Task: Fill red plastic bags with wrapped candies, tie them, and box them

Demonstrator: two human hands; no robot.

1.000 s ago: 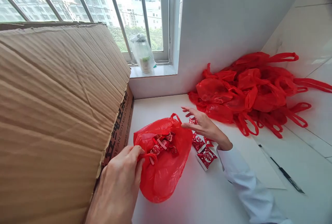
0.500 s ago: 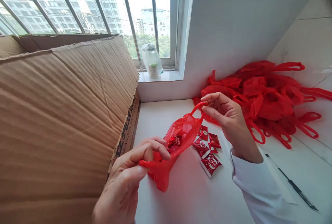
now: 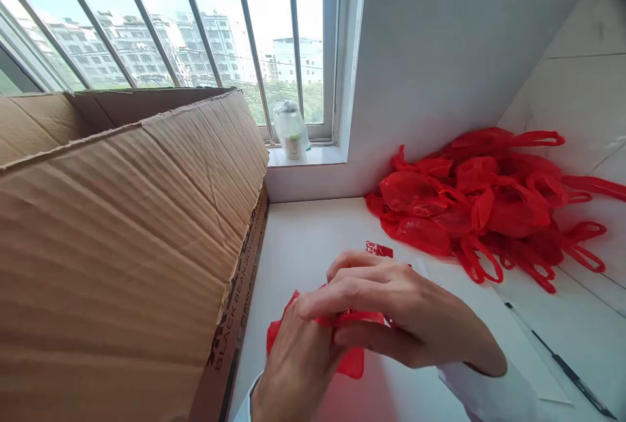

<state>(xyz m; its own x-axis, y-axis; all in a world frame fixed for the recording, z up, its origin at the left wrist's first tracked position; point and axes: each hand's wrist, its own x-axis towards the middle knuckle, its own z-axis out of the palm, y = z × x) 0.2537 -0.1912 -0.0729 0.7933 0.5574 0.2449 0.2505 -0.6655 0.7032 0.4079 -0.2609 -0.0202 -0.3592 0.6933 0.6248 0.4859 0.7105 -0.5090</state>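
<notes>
Red bag [image 3: 353, 364]: under both hands, mostly hidden. Box [image 3: 147, 213]: left of the left hand. Bag pile [image 3: 479, 194]: beyond the right hand, rightward. Right hand [image 3: 391, 304]: half curled across the left, red film between thumb and fingers; grip cannot be told. Left hand [image 3: 298, 357]: fingers hidden, hold cannot be told. Pen [image 3: 562, 366]: right of the right hand. Packet [image 3: 379, 250]: just beyond it.

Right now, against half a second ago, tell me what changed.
The right hand, which held up one handle of the red bag, has come left and down to the left hand; together they cover most of the bag, hiding whether either handle was let go. The pile of red bags, the pen and the cardboard box stayed put.
</notes>
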